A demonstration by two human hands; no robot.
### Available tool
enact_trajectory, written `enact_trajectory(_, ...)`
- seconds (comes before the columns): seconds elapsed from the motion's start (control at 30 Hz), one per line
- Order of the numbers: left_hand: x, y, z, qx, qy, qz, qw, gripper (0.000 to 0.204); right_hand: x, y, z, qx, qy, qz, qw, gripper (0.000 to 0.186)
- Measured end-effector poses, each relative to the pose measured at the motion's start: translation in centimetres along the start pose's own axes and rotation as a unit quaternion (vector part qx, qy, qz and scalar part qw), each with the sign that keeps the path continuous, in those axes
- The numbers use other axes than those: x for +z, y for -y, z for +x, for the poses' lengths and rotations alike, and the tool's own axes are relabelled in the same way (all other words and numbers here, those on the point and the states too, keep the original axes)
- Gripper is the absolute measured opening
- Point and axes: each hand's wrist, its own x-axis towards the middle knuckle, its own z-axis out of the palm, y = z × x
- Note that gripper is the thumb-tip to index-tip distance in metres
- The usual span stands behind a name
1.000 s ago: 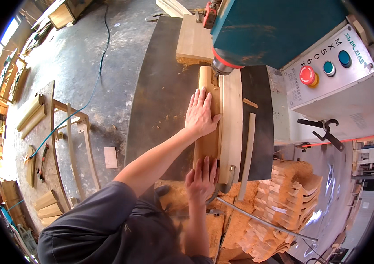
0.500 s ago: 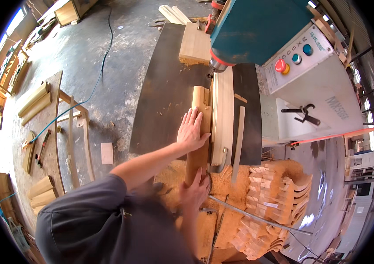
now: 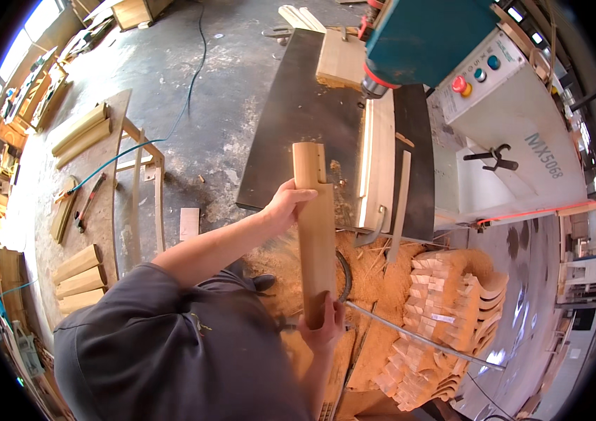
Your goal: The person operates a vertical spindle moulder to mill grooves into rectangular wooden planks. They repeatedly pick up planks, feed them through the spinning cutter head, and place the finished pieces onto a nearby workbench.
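Observation:
A long wooden piece (image 3: 317, 245) with a rounded edge and a stepped notch near its far end is held up in front of me, off the dark machine table (image 3: 291, 119). My left hand (image 3: 288, 205) grips its left edge toward the far end, thumb on top and fingers partly hidden beneath. At the near end my right hand (image 3: 324, 327) is closed round the right edge. Beyond the piece, the router spindle (image 3: 374, 88) hangs from the teal machine head (image 3: 428, 42). A pale wooden fence (image 3: 380, 161) lies on the table, with a metal clamp (image 3: 375, 228) at its near end.
Curved wooden parts (image 3: 445, 323) are stacked at the lower right amid sawdust, crossed by a metal rod (image 3: 424, 337). At left, a workbench (image 3: 119, 133) carries wooden pieces and a hammer (image 3: 90, 203). A blue hose (image 3: 191, 98) trails over the floor. The machine's control panel (image 3: 477, 77) has coloured buttons.
The wooden piece has been lifted away from the fence and brought back toward me. My left hand has gone from lying flat on it to gripping its edge. The view has shifted slightly.

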Motion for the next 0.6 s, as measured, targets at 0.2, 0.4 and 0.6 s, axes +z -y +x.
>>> enact_trajectory(0.2, -1.6, -2.9, -0.3, 0.065, -0.032, -0.043, 0.996, 0.035, 1.9, 1.2, 0.7, -0.103, -0.106, -0.233, 0.961, 0.077)
enact_trajectory(0.4, -4.6, -6.3, -0.1, 0.089, -0.12, -0.031, 0.988, 0.033, 2.6, 2.8, 3.4, -0.174, -0.095, -0.291, 0.936, 0.07)
enact_trajectory(0.6, -8.6, -11.5, -0.6, -0.002, -0.131, -0.019, 0.991, 0.04, 4.8, 6.3, 6.1, -0.193, -0.047, -0.288, 0.937, 0.071)
